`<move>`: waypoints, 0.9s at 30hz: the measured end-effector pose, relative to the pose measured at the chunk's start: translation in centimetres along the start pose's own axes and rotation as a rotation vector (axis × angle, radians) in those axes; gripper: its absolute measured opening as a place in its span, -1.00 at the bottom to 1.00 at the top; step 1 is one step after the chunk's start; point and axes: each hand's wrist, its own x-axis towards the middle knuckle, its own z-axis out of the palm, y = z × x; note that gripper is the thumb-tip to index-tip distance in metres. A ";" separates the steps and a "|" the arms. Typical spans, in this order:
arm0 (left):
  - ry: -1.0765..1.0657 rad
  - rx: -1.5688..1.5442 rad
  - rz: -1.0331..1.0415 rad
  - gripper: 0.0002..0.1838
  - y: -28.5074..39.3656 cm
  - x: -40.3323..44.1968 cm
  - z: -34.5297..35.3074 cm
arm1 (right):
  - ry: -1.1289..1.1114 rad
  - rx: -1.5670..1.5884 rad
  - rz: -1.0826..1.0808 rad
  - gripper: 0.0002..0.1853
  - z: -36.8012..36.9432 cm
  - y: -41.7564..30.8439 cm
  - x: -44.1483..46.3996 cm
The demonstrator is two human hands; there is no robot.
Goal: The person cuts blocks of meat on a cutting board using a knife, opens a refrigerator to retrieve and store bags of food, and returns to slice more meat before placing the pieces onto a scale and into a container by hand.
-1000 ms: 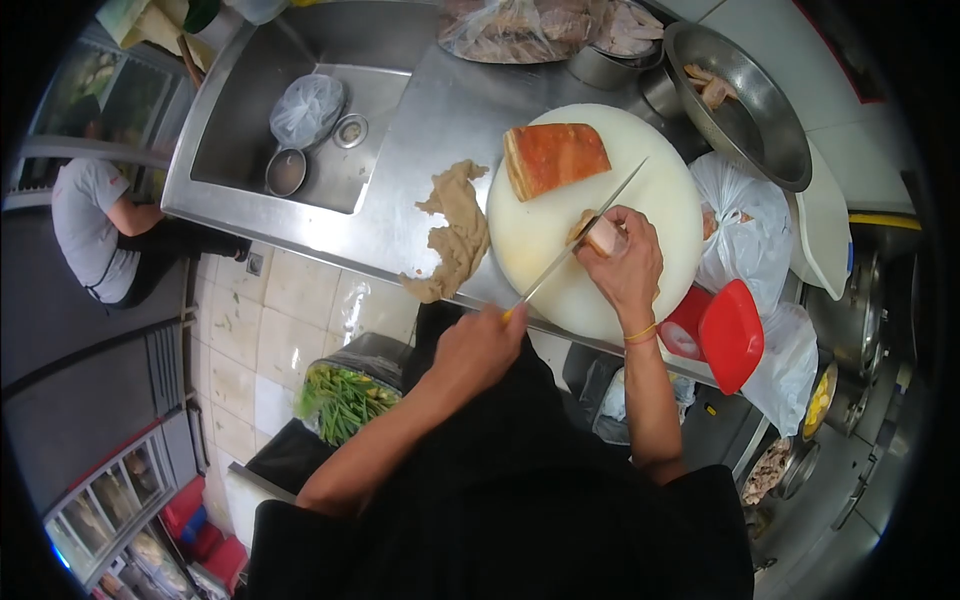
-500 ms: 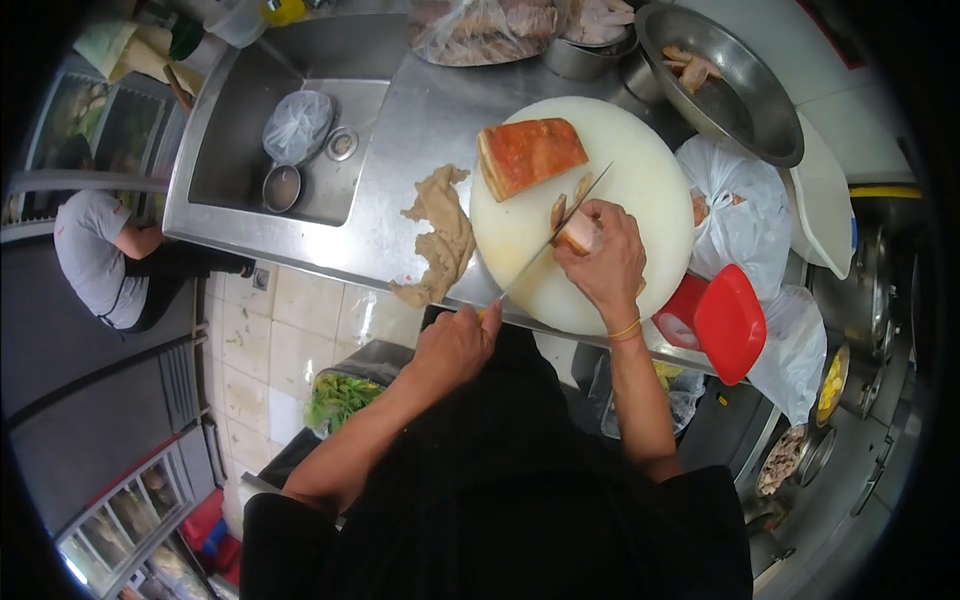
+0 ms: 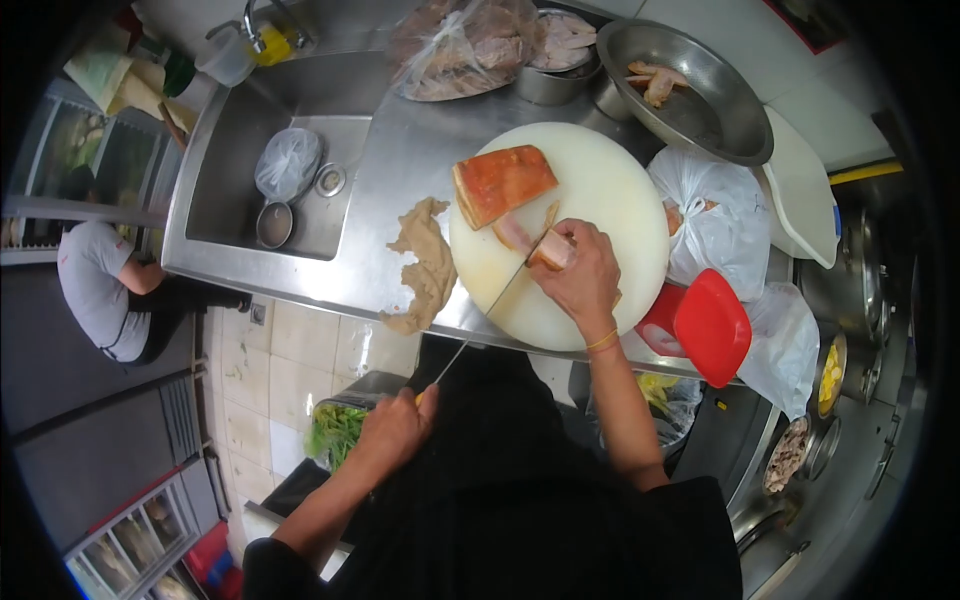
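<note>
My left hand (image 3: 395, 430) is closed round the handle of a long thin knife (image 3: 507, 287). The blade slants up and right over the near edge of a round white cutting board (image 3: 610, 190), its far end beside the meat. With curled fingers my right hand (image 3: 583, 278) grips a small piece of pork with a pale cut face (image 3: 553, 250), touching the blade. A cut slice (image 3: 513, 232) lies just left of the blade. Beyond it sits a larger block of pork with reddish-brown skin (image 3: 505, 185). A crumpled brown cloth (image 3: 425, 265) lies left of the board.
A steel sink (image 3: 215, 225) is on the left. Behind the board are bagged meat (image 3: 465, 45) and a large steel bowl (image 3: 740, 120). White plastic bags (image 3: 715, 235) and a red container (image 3: 712, 325) stand right. A person in grey (image 3: 105, 285) sits far left.
My left hand has drawn the knife back toward my body, down and left. A slice now lies apart between the block and the held piece. The whole view has shifted slightly.
</note>
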 end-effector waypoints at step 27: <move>0.133 -0.477 0.020 -0.33 -5.1 -0.5 -1.6 | -0.152 -0.368 0.056 -0.46 2.3 6.0 6.5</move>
